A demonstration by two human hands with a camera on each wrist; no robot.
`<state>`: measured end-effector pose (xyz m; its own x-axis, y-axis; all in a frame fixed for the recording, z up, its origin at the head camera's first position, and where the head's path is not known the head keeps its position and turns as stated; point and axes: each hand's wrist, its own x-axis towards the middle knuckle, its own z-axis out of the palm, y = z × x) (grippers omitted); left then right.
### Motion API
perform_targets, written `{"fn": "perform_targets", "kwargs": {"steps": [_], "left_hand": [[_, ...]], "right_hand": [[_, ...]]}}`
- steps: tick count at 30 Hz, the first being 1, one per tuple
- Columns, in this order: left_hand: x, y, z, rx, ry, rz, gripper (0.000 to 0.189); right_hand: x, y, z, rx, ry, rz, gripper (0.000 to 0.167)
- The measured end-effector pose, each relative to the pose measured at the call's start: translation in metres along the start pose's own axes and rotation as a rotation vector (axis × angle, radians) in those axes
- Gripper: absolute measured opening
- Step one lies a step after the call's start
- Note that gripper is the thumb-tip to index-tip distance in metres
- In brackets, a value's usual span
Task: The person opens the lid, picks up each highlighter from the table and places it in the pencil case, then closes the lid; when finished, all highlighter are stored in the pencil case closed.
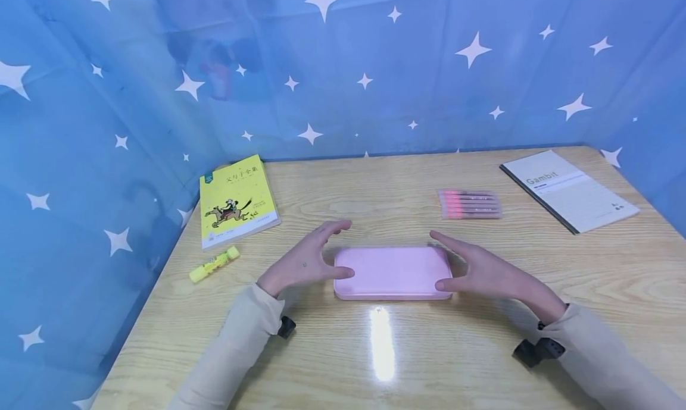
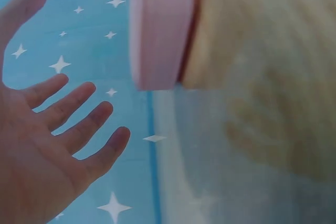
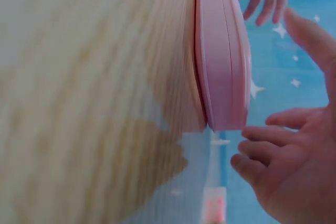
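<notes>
A pink pencil case point(image 1: 393, 272), closed, lies flat on the wooden table between my two hands. At its left end hovers my left hand point(image 1: 308, 258), fingers spread and thumb over the near left corner in the head view. My right hand point(image 1: 488, 273) is held at the other end in much the same way, its thumb near the right edge. Both wrist views show the palms with nothing in them. In the left wrist view a gap separates the left hand point(image 2: 58, 135) from the case point(image 2: 163, 30). The right hand point(image 3: 299, 156) has its fingertips close to the case point(image 3: 226, 61); contact is unclear.
A yellow book point(image 1: 238, 202) lies at the back left, with a yellow tube-shaped item point(image 1: 214, 264) in front of it. Several pink pens in a clear pack point(image 1: 470, 205) lie behind the case. A notebook point(image 1: 570, 190) is at the back right. A blue starry cloth point(image 1: 343, 71) hangs behind the table.
</notes>
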<state>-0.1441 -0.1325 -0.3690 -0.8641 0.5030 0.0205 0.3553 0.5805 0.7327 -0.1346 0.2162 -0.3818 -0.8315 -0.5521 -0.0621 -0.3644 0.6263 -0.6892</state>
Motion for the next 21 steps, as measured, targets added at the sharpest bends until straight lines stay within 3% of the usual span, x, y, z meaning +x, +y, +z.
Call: {"fn": "perform_targets", "kwargs": {"steps": [6, 14, 21], "left_hand": [[-0.001, -0.007, 0.01, -0.027, -0.08, -0.01, 0.087], [0.0, -0.014, 0.015, -0.002, -0.129, -0.031, 0.089], [0.001, -0.016, 0.021, 0.058, -0.184, -0.045, 0.101]], "right_hand": [[0.002, 0.002, 0.008, 0.005, -0.016, -0.022, 0.099], [0.004, 0.002, 0.014, -0.087, 0.009, -0.047, 0.104], [0.007, 0.0, 0.017, -0.211, 0.057, -0.088, 0.095]]}}
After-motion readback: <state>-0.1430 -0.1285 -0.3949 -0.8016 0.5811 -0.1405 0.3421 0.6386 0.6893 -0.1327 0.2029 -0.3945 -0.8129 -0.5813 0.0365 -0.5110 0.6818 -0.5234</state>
